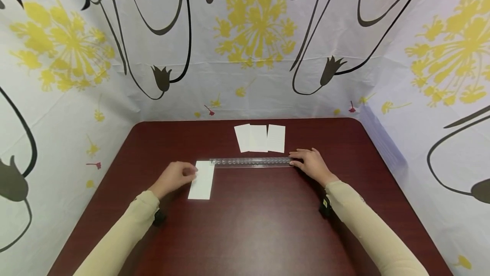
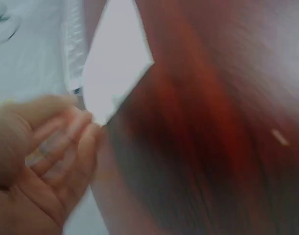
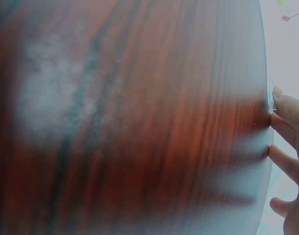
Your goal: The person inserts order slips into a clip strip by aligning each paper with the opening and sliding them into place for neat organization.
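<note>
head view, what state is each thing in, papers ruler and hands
Clear ruler: lying crosswise
Single white paper: unfolded, overlapping the ruler's left end
Three white papers: side by side, left one tilted
Left hand: fingers curved at single paper's left edge; grip unclear
Right hand: thumb and fingers gripping ruler's right end

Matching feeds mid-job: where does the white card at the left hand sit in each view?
Head: white card left of centre, by the left hand.
Left wrist: upper left, running off the top edge.
Right wrist: not in it.
Shared landmark: the dark red table, in all three.
</note>
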Action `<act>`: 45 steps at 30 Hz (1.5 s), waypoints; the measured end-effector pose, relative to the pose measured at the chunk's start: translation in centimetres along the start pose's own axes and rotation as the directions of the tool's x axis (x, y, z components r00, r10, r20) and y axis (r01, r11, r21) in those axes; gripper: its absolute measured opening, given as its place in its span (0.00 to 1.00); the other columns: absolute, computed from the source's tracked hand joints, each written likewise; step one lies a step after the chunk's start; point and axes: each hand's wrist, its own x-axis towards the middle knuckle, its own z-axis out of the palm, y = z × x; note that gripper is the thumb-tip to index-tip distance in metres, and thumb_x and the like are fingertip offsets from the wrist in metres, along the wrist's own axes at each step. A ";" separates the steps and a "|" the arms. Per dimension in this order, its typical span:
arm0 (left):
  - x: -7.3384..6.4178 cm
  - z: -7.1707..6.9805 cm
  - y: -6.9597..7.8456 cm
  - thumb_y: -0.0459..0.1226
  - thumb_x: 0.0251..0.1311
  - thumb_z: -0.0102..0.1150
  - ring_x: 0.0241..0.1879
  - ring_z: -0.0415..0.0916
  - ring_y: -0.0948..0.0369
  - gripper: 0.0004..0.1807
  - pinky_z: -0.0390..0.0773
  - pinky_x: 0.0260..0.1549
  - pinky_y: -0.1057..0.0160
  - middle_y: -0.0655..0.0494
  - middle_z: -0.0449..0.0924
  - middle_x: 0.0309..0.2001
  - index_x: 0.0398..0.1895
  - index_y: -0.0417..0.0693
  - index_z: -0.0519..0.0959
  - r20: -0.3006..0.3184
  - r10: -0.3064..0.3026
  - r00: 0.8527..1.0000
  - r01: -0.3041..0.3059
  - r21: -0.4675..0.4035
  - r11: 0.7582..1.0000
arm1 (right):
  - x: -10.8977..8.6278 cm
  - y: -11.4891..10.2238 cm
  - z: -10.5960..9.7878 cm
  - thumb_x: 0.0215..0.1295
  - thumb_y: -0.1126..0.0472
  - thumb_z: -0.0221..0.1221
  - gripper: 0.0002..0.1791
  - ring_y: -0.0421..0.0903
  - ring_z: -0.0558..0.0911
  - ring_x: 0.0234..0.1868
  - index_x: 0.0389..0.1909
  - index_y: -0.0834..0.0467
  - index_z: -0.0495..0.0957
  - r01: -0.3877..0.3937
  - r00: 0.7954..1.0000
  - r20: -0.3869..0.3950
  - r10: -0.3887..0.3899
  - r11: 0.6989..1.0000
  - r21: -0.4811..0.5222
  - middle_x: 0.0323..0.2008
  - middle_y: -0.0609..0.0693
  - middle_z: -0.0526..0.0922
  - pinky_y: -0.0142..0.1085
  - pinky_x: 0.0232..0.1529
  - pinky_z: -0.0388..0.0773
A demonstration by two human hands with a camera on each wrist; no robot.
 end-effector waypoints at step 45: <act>0.1 3.7 1.1 0.46 0.57 0.67 0.66 0.74 0.48 0.29 0.75 0.63 0.48 0.48 0.78 0.64 0.60 0.41 0.79 0.154 0.469 0.869 -0.494 0.260 0.830 | 0.1 -0.2 -0.1 0.64 0.53 0.65 0.20 0.56 0.77 0.66 0.55 0.55 0.83 0.004 1.000 -0.005 -0.004 1.000 -0.023 0.58 0.53 0.84 0.68 0.70 0.57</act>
